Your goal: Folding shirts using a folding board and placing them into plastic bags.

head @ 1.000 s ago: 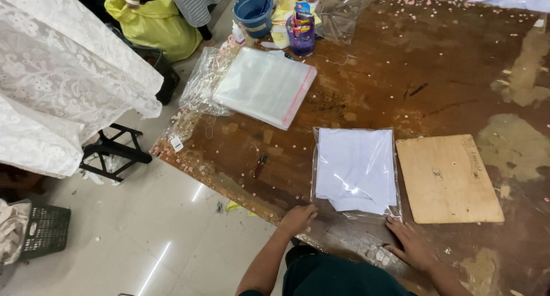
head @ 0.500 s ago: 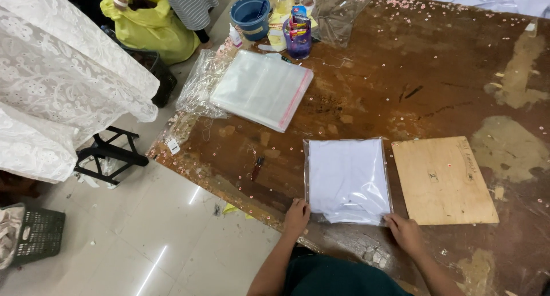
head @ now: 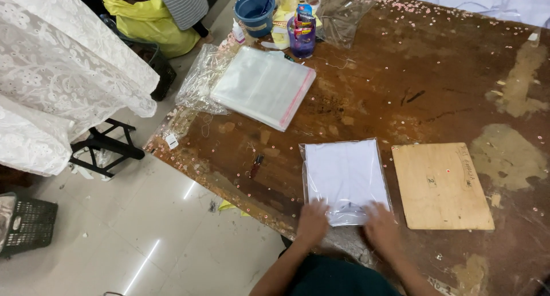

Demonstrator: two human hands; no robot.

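1. Clear bag w/ folded white garment (head: pixel 345 178) lay flat just left of the plywood board (head: pixel 440 185), near table (head: pixel 412 72) edge.
2. Left hand (head: pixel 313 221) and right hand (head: pixel 381 226) pressed bag's near end, prob. to flatten it; fingers blurred, spread vs. together: cannot tell.
3. Far-left of board: stack of empty clear bags (head: pixel 264 85); blue bucket (head: pixel 255 11), contents unseen.

Your right hand (head: pixel 382 228) is motion-blurred; both hands cover the bagged white garment's (head: pixel 345 178) near edge.

Worn brown table (head: pixel 435 67), pale glossy tiled floor (head: pixel 172 250), white lace fabric (head: pixel 51 72)
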